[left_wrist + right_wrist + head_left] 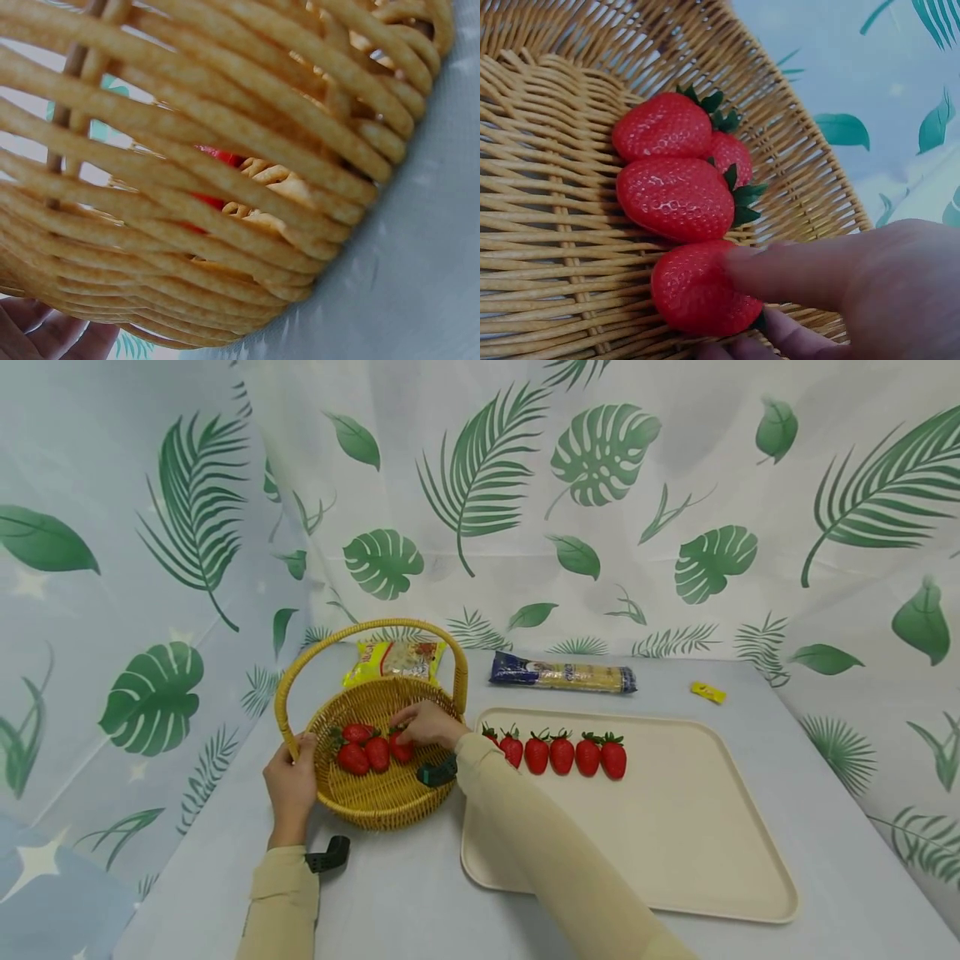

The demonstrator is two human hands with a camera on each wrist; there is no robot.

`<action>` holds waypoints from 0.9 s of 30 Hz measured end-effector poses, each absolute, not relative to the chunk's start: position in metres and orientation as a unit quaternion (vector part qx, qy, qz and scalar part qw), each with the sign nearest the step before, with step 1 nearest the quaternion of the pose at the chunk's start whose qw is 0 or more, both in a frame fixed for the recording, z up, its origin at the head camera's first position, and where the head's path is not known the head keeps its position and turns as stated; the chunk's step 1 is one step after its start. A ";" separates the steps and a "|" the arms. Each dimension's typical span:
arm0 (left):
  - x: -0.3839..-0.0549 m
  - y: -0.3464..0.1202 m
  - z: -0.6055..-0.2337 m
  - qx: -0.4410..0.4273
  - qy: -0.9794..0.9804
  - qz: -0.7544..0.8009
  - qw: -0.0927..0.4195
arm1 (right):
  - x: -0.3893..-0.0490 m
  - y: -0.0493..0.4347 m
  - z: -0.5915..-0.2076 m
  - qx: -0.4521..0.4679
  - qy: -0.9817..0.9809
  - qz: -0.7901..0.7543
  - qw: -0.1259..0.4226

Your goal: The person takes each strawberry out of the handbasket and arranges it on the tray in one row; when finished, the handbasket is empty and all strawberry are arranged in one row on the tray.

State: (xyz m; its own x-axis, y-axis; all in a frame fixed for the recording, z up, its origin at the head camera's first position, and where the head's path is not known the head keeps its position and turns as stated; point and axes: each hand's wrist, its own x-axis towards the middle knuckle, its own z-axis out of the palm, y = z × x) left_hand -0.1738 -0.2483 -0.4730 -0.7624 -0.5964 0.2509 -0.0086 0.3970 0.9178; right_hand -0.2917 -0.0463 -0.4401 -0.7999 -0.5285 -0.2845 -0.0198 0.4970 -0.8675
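Note:
A round wicker basket [375, 802] with a tall arched handle stands on the left of the table. My left hand [291, 785] grips its left rim at the foot of the handle; the left wrist view shows the woven wall [187, 187] close up. Inside, my right hand [431, 725] pinches a red strawberry [697, 289], thumb on top and fingers at its leafy end. Right beside it lie several more strawberries [676, 196], grouped against the basket's far-left side.
A beige tray [660, 852] on the right bears a row of several strawberries [562, 754], partly hidden by the right sleeve. Behind are a yellow food bag [397, 660], a long pasta packet [562, 675] and a small yellow packet [708, 692]. Leaf-print cloth surrounds the table.

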 end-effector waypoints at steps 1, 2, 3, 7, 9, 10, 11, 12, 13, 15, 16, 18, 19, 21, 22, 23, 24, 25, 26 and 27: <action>-0.174 -0.248 -0.473 0.193 -0.785 -0.515 0.285 | -0.292 -0.046 -0.441 -0.182 0.830 -0.456 0.266; -0.174 -0.248 -0.473 0.194 -0.786 -0.515 0.284 | -0.291 -0.046 -0.442 -0.197 0.837 -0.439 0.263; -0.174 -0.248 -0.474 0.195 -0.786 -0.515 0.283 | -0.291 -0.046 -0.442 -0.211 0.841 -0.424 0.261; -0.173 -0.248 -0.474 0.197 -0.785 -0.517 0.278 | -0.289 -0.047 -0.444 -0.244 0.846 -0.394 0.265; -0.172 -0.248 -0.474 0.197 -0.784 -0.518 0.277 | -0.288 -0.047 -0.445 -0.254 0.847 -0.386 0.264; -0.172 -0.248 -0.474 0.197 -0.784 -0.520 0.277 | -0.288 -0.047 -0.445 -0.257 0.848 -0.382 0.264; -0.172 -0.248 -0.474 0.197 -0.783 -0.521 0.277 | -0.288 -0.048 -0.445 -0.260 0.849 -0.378 0.263; -0.172 -0.248 -0.474 0.198 -0.783 -0.520 0.276 | -0.288 -0.048 -0.445 -0.263 0.849 -0.375 0.262; -0.172 -0.247 -0.474 0.199 -0.783 -0.520 0.276 | -0.288 -0.048 -0.446 -0.267 0.849 -0.373 0.262; -0.172 -0.247 -0.474 0.199 -0.783 -0.521 0.275 | -0.288 -0.048 -0.446 -0.268 0.848 -0.374 0.261; -0.172 -0.247 -0.474 0.200 -0.783 -0.520 0.275 | -0.288 -0.048 -0.446 -0.265 0.847 -0.379 0.261; -0.172 -0.247 -0.474 0.201 -0.784 -0.519 0.274 | -0.287 -0.047 -0.446 -0.257 0.841 -0.396 0.264; -0.172 -0.247 -0.474 0.202 -0.784 -0.518 0.274 | -0.287 -0.047 -0.446 -0.251 0.838 -0.406 0.265; -0.172 -0.247 -0.474 0.202 -0.785 -0.518 0.274 | -0.286 -0.046 -0.445 -0.236 0.828 -0.432 0.267; -0.173 -0.247 -0.473 0.203 -0.785 -0.517 0.274 | -0.286 -0.046 -0.444 -0.230 0.824 -0.445 0.267; -0.173 -0.247 -0.473 0.202 -0.785 -0.517 0.274 | -0.286 -0.046 -0.444 -0.224 0.819 -0.456 0.267; -0.173 -0.247 -0.473 0.202 -0.786 -0.516 0.275 | -0.286 -0.046 -0.443 -0.219 0.817 -0.464 0.264; -0.173 -0.247 -0.473 0.201 -0.786 -0.516 0.275 | -0.286 -0.046 -0.442 -0.214 0.815 -0.471 0.262; -0.173 -0.248 -0.473 0.201 -0.786 -0.515 0.276 | -0.286 -0.045 -0.441 -0.209 0.813 -0.479 0.258; -0.173 -0.248 -0.473 0.200 -0.786 -0.516 0.277 | -0.286 -0.045 -0.439 -0.206 0.812 -0.483 0.255</action>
State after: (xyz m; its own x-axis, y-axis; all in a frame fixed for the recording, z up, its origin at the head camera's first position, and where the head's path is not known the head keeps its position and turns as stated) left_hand -0.1732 -0.2481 -0.4726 -0.7660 -0.6005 0.2294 -0.0283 0.3880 0.9212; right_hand -0.2860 -0.0449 -0.4395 -0.7851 -0.5812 -0.2142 -0.0893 0.4484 -0.8894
